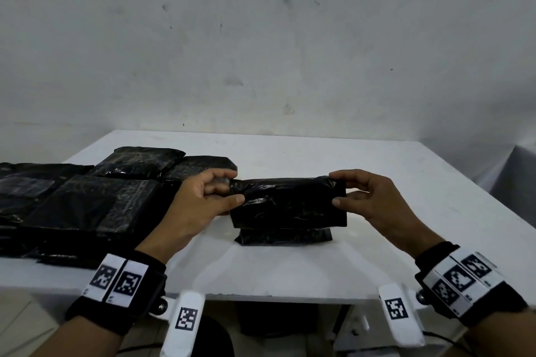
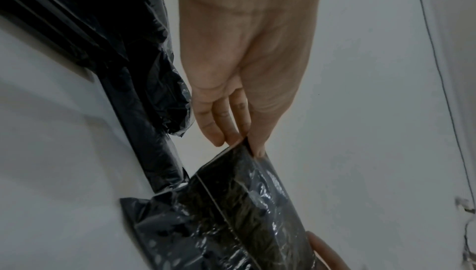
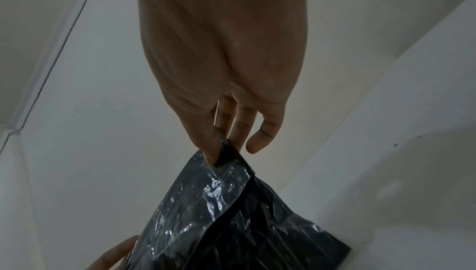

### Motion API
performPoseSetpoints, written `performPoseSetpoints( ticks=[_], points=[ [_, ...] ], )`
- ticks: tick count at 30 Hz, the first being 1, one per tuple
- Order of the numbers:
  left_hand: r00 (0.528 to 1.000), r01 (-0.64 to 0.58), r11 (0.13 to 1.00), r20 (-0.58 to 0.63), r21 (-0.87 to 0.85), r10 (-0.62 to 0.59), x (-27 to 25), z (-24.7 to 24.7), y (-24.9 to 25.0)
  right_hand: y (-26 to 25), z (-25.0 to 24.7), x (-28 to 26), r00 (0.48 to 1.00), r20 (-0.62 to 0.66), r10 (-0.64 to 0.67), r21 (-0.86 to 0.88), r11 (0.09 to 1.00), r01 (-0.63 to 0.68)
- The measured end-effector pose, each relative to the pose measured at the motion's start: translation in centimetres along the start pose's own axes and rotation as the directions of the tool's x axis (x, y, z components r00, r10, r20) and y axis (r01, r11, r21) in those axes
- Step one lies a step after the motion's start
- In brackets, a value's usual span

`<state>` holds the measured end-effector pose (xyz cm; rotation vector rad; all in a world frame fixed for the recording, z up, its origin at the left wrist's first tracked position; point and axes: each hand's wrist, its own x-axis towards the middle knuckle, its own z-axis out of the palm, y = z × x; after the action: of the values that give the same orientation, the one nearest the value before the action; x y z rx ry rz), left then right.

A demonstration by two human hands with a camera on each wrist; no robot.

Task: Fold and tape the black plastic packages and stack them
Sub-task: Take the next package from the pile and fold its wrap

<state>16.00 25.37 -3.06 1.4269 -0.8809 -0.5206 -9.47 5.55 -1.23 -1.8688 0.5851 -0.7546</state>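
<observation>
1. Person stands at a white tabletop w/ both arms out in front; wrist bands w/ black-and-white square markers on each forearm.
2. Black plastic package is held up off the tabletop, roughly centre, between the two hands. It's a long flat shape, wrinkled & shiny, top edge folded over.
3. Left hand pinches the package's left end: thumb on the near face, fingers curled over the top edge. In the left wrist view the thumb tip sits right on the corner of the package, other fingers behind it.
4. Right hand pinches the right end the same way, thumb in front, fingers over the top. Right wrist view shows the thumb pressed on the package corner, little finger loose & off the plastic.
5. Below the held package a second black strip lies on the tabletop. Prob. the lower flap of the same package, but can't tell from here whether it's joined or a separate piece.
6. Pile of black packages sits on the left part of the tabletop, several overlapping, some w/ glossy clear patches on top. The pile's right edge is just beside the left hand.
7. Behind: plain whitish wall w/ scuff marks.
</observation>
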Motion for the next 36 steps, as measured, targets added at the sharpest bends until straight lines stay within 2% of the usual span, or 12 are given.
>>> performPoseSetpoints(
  ticks=[6, 12, 17, 20, 22, 26, 30, 32, 34, 36],
  points=[
    [0.998, -0.066, 0.982, -0.007, 0.174, 0.068, -0.3, 0.5, -0.8, 0.9, 0.8, -0.2, 0.999, -0.036, -0.009, -0.003, 1.0, 0.009],
    [0.989, -0.145, 0.937, 0.05, 0.318, 0.136, 0.0, 0.2, -1.0, 1.1, 1.8, 0.1, 0.999, -0.004, -0.039, -0.07, 0.997, 0.039],
    [0.982, -0.189, 0.922, 0.053, 0.339, 0.182, 0.4, 0.3, -1.2, 1.5, 2.3, 0.4, 0.992, 0.117, 0.034, 0.192, 0.98, -0.057],
    [0.981, -0.192, 0.925, 0.056, 0.327, 0.184, 0.3, 0.2, -1.1, 2.1, 2.9, 0.7, 0.996, 0.088, 0.032, 0.067, 0.997, -0.038],
    [0.981, -0.194, 0.924, 0.07, 0.33, 0.182, 0.2, 0.1, -1.0, 2.2, 3.4, 0.8, 0.999, 0.042, 0.012, 0.062, 0.998, -0.015],
    [0.978, -0.182, 0.901, 0.167, 0.394, 0.124, 0.5, -1.0, 0.1, 2.7, 3.9, 1.2, 0.999, 0.018, -0.027, 0.048, 0.999, 0.026],
    [0.947, -0.289, 0.826, 0.27, 0.484, 0.174, 1.2, -0.1, 4.5, 2.5, 4.1, 1.6, 0.999, 0.023, -0.045, 0.038, 0.998, 0.044],
    [0.922, -0.332, 0.755, 0.365, 0.565, 0.133, 1.7, 1.8, 6.6, 2.1, 4.2, 1.8, 0.998, 0.032, -0.057, 0.006, 0.998, 0.057],
    [0.886, -0.345, 0.662, 0.464, 0.665, -0.005, 2.5, 4.0, 7.7, 1.7, 4.2, 2.2, 0.997, 0.043, -0.068, -0.029, 0.997, 0.07],
    [0.843, -0.342, 0.582, 0.514, 0.738, -0.157, 3.4, 5.6, 7.7, 1.1, 4.2, 2.6, 0.995, 0.062, -0.081, -0.05, 0.995, 0.084]
  ],
)
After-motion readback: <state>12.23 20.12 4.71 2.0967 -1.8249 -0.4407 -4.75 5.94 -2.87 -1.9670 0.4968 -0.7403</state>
